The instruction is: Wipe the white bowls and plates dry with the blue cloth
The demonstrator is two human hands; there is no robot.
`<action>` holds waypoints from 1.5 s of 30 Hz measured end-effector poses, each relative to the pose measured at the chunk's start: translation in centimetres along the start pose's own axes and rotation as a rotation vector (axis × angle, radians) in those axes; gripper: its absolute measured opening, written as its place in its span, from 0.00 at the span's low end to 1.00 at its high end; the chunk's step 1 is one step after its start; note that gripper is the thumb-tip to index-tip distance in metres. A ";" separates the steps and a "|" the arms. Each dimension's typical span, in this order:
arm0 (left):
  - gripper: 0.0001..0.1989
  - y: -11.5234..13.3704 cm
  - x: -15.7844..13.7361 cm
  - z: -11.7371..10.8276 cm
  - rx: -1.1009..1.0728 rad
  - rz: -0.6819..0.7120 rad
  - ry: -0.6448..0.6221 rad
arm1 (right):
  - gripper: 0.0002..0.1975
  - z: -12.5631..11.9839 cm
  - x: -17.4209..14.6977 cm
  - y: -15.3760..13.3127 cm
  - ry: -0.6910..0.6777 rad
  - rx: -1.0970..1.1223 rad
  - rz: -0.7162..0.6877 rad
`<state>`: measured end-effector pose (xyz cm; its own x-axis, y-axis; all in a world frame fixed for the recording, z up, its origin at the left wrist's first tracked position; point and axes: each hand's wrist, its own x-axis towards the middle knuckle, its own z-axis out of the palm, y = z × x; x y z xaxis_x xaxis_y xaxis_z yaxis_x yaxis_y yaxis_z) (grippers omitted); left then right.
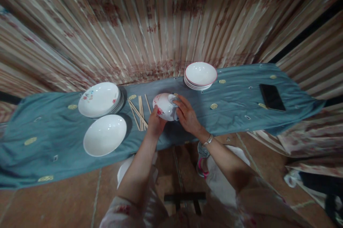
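Observation:
A white bowl (pixel 164 109) with red flowers on its outer side is held tilted above the front middle of the table, its outside facing up. My left hand (pixel 156 122) grips it by the near left edge, thumb on the wall. On its right side, my right hand (pixel 187 115) presses a small grey-blue cloth (pixel 174 100) against the bowl, fingers bent over it. Much of the cloth is hidden under those fingers. Just left of the bowl, several wooden chopsticks (pixel 139 113) lie loosely, some crossed.
A blue-green tablecloth (pixel 233 114) covers the long table. Flower-patterned plates (pixel 99 99) are stacked at left, behind a large white bowl (pixel 105 136). Red-rimmed bowls (pixel 200 74) stand stacked at the back. A black phone-like slab (pixel 272 97) lies at right. Pleated curtains (pixel 160 24) hang behind.

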<state>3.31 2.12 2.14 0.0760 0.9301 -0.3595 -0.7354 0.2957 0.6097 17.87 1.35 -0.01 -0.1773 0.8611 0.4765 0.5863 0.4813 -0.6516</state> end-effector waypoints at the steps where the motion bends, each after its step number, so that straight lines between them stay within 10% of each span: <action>1: 0.21 0.0 0.0 0.1 -0.011 -0.002 -0.001 | 0.20 0.0 0.0 0.0 -0.001 0.001 -0.009; 45: 0.21 0.1 -0.9 1.2 -0.033 0.022 0.004 | 0.19 -1.0 0.0 -0.6 0.001 -0.050 -0.042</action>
<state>3.93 1.61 3.34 0.0567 0.9355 -0.3488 -0.7587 0.2674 0.5940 18.37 0.90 0.98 -0.2015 0.8404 0.5032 0.6173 0.5078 -0.6009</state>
